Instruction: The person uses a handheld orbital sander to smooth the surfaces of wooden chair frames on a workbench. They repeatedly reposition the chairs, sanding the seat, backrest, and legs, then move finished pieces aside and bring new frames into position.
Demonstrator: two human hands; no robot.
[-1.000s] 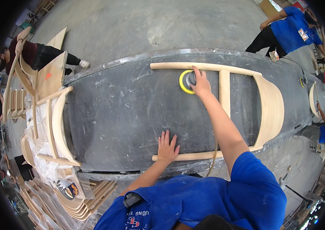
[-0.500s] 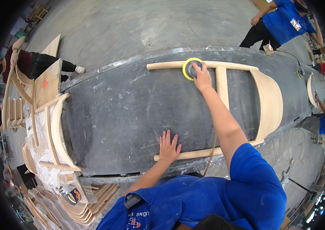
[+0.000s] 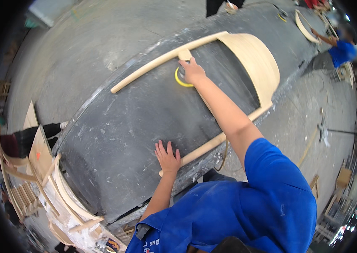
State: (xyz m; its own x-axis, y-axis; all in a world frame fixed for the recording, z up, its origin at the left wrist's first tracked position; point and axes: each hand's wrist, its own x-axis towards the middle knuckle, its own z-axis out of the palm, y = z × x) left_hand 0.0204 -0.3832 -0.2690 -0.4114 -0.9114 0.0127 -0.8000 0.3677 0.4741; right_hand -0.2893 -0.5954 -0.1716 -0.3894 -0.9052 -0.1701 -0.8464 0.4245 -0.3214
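A pale wooden chair back frame lies on the dark worktable (image 3: 115, 139), with a broad curved backrest (image 3: 254, 57), two long legs and a crossbar. My right hand (image 3: 194, 72) grips a round sander with a yellow rim (image 3: 182, 81) from above. The sander is at the crossbar (image 3: 184, 54), close to its joint with the far leg (image 3: 149, 71); its underside is hidden. My left hand (image 3: 168, 157) rests with fingers spread near the free end of the near leg (image 3: 204, 147), its wrist crossing over that end.
Curved wooden chair parts (image 3: 67, 196) and plastic wrap crowd the table's left end. Beyond them a person handles another frame (image 3: 2, 156). At the far right a person in blue (image 3: 343, 52) works on a curved piece (image 3: 305, 27). A hose (image 3: 224, 158) hangs at the near edge.
My right hand has moved the sander from the far leg onto the crossbar near the joint. My left hand stays spread near the near leg's end. The whole view has turned.
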